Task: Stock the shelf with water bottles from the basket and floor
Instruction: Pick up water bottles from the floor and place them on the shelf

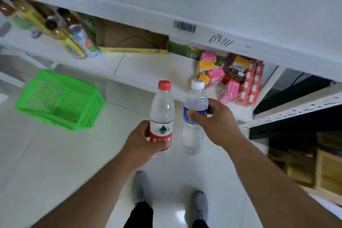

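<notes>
My left hand [138, 144] grips a clear water bottle with a red cap and red label [162, 116], held upright above the floor. My right hand [216, 124] grips a second clear water bottle with a white cap and blue label [194, 131], also upright and just right of the first. Both bottles hover in front of the white lower shelf [148, 68]. A green plastic basket [61, 100] lies on the floor to the left, with nothing visible inside it.
On the lower shelf stand juice bottles [74, 40] at the left, an open cardboard box [133, 40] in the middle and pink, orange and red cartons [238, 79] at the right. An upper shelf edge with a barcode label [185, 27] overhangs. Another rack [296, 111] stands right. My feet are below.
</notes>
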